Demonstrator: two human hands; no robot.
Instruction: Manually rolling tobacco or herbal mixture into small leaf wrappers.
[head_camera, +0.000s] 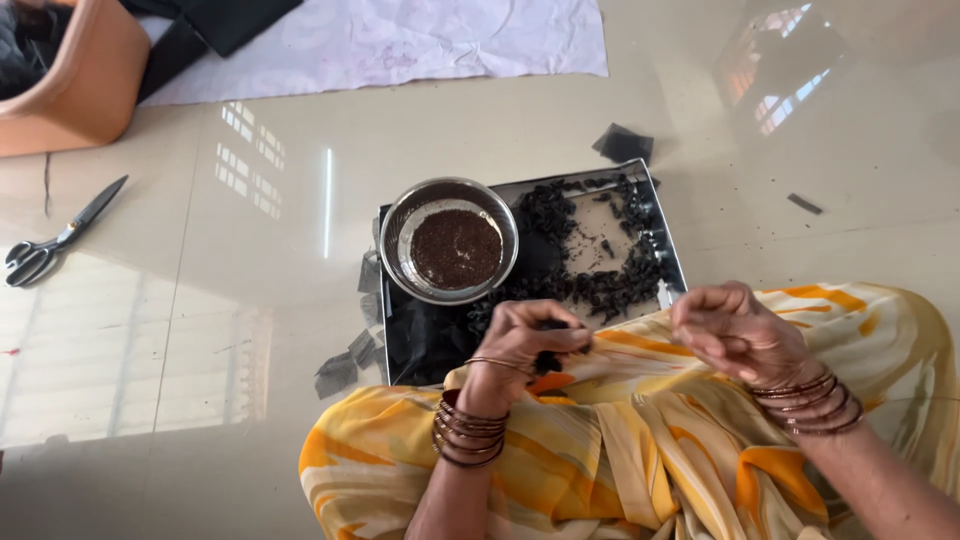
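My left hand (525, 345) pinches a small black bundle (548, 360) just above my yellow-and-orange clothed lap (620, 440). My right hand (735, 330) is held beside it with fingers curled; a thin thread seems to run between the two hands, too fine to be sure. Both wrists wear several brown bangles. In front of my knees lies a flat metal tray (668, 235) with many small black bundles (610, 285) and black net pieces. A steel bowl (450, 240) of dark brown seeds sits on the tray's left part.
Scissors (60, 240) lie on the glossy floor at the left. An orange container (70, 80) stands at the top left beside black fabric and a pale sheet (400, 40). Black net scraps (622, 143) lie around the tray.
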